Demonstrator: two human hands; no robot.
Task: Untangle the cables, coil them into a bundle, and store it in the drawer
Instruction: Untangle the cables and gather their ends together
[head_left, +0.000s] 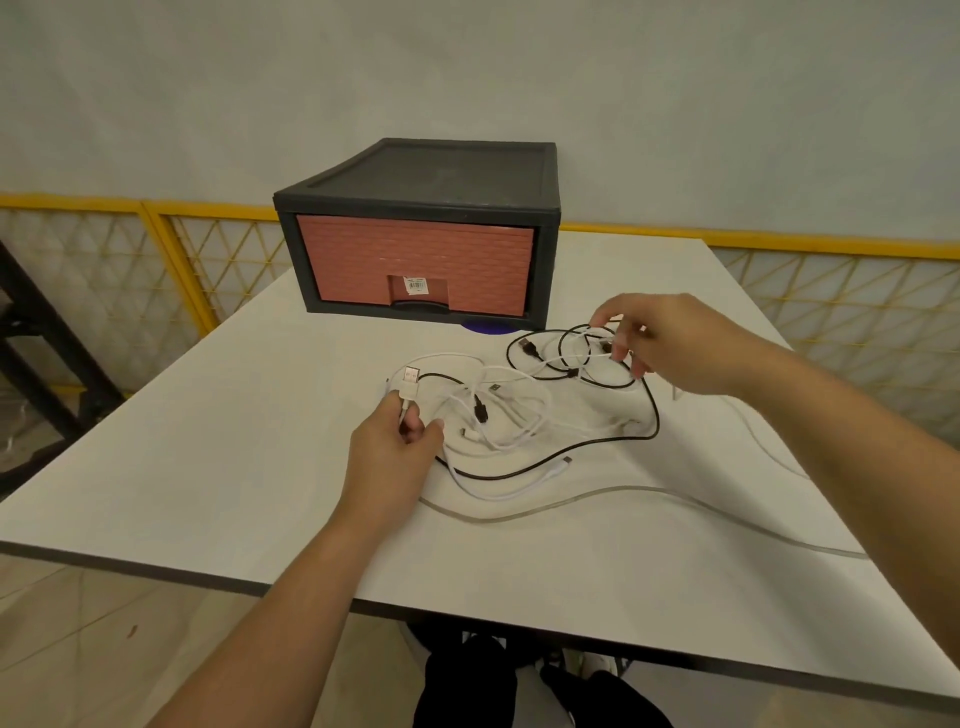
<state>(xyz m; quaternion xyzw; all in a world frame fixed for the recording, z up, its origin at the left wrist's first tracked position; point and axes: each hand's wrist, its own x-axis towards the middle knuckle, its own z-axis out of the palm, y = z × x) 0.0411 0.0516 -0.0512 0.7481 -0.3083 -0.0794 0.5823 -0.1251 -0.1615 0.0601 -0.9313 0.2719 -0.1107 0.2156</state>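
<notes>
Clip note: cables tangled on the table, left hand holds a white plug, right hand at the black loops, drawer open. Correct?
No: the head view shows the drawer shut. The rest holds: cables tangled on the table, left hand holding the white plug, right hand at the black loops.

text: none legible | drawer (415, 260) sticker (414, 284) (barcode print too small)

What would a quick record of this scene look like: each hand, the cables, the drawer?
left hand: grips the white cable near its USB plug
right hand: fingers pinch loops of the black cable
cables: white and black tangled together on the table
drawer: closed, behind the cables
</notes>
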